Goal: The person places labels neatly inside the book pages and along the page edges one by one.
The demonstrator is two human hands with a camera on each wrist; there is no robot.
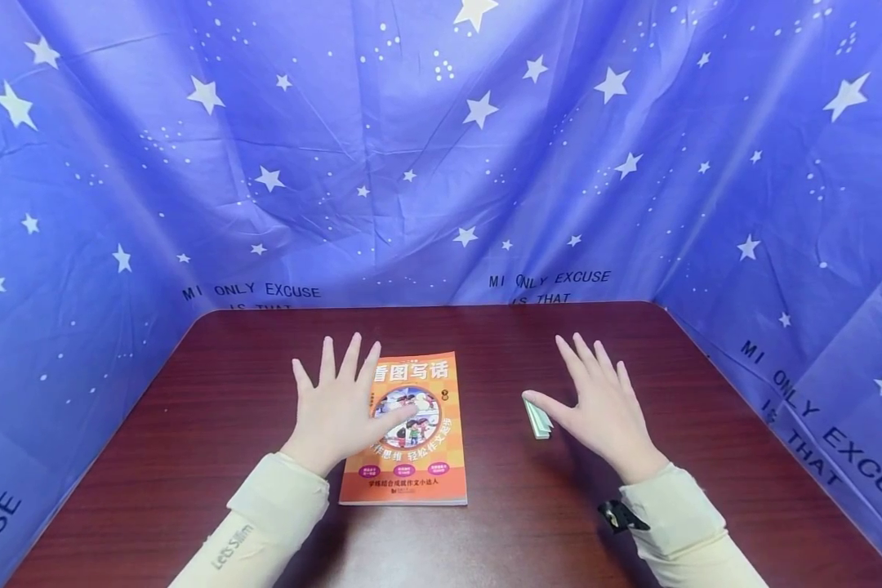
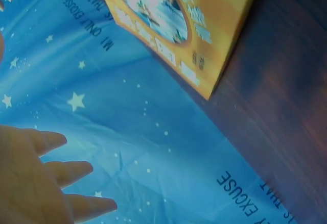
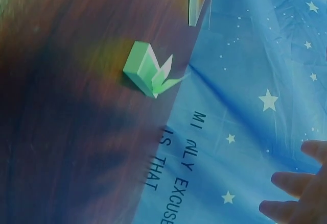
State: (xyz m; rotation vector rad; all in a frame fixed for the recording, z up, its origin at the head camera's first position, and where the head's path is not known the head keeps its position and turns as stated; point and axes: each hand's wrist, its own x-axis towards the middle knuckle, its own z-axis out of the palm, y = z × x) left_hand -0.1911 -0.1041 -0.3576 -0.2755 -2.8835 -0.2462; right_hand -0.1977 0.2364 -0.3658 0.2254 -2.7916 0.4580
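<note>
An orange book (image 1: 441, 457) with a round picture on its cover lies on the table, its top edge toward the back. My left hand (image 1: 338, 420) hovers over the book's left side with fingers spread, hiding part of the cover. To the right of the book sits a small pale green folded paper piece (image 1: 536, 418), seen from the side with loose flaps in the right wrist view (image 3: 145, 68). My right hand (image 1: 606, 412) is spread just right of it, and the thumb overlaps its top in the head view. Neither hand holds anything.
A dark red-brown wooden table (image 1: 485, 539) lies under everything. Blue cloth (image 1: 382, 163) with white stars and printed lettering hangs around the back and both sides, close to the table's edges. A black strap (image 1: 621, 516) is on the right wrist.
</note>
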